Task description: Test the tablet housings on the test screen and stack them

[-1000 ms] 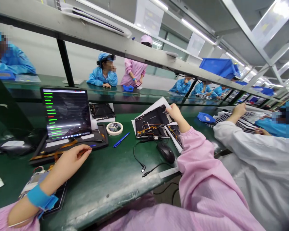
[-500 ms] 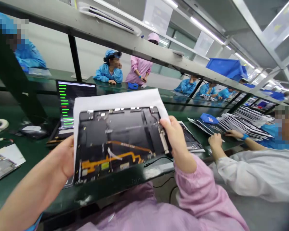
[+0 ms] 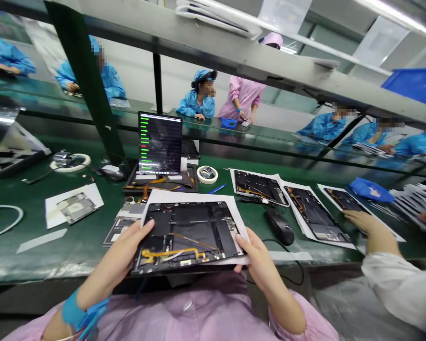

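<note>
An opened tablet, black inside with orange flex cables, is held in front of me over the bench's front edge. Behind and under it lies a white sheet. My left hand grips its left side, thumb on top. At the right edge my right hand pinches the tablet and sheet, fingers underneath. Just beyond stands a lit screen with green and red lines. Part of a metal-coloured device shows behind my left hand.
Several opened tablets on white sheets, one of them a black tablet, lie to the right. A mouse, tape roll and blue pen are nearby. A co-worker's hand reaches in at right. A shelf beam crosses above.
The tablet and sheet have come down and now lie flatter, nearer my body. My view has turned, showing more of the bench. The co-worker's hand has moved over a tablet at right.
</note>
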A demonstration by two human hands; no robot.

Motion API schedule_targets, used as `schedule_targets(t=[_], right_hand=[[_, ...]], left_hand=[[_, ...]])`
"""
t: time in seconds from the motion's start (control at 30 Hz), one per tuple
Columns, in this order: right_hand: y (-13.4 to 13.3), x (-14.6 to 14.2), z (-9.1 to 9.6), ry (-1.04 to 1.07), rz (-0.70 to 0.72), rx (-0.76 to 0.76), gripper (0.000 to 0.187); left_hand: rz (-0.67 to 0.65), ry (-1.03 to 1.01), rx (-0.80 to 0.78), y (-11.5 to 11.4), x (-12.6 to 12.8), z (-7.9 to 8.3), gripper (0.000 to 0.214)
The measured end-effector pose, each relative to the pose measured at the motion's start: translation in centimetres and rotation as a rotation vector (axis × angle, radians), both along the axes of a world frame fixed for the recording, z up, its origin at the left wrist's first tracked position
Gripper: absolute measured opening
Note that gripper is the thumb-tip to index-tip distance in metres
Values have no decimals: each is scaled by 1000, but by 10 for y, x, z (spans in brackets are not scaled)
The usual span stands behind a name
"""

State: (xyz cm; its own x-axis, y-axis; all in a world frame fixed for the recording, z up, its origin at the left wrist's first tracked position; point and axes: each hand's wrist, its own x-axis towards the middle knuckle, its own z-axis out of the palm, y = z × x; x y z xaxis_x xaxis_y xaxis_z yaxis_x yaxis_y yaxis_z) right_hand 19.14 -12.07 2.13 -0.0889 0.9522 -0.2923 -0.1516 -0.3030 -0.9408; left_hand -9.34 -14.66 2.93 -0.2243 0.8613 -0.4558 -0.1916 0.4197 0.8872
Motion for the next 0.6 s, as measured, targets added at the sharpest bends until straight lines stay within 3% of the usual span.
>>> schedule_targets(t=[0.1,0.17,0.3,0.4,0.5,0.6], right_hand=[[9,11,2,-36,-13,-31,41],[14,23,7,-47,-60,-40,41],[20,45,22,-124,-100,-51,50],[21,53,29,-172,-61,-52,57],[22,55,20,-246,-64,-65,66],[34,54,-6,-365,-150,19,82]], left_hand=[[-240,90,-37,-3,-14,-2,53],[-325,282,20,-2,-26,1,63],[-212,1011,429,22,-39,10,42],[-273,1440,562,56,-29,12,38],[-268,1571,462,88,-15,17,33],[-330,1473,393,110,-14,26,27]])
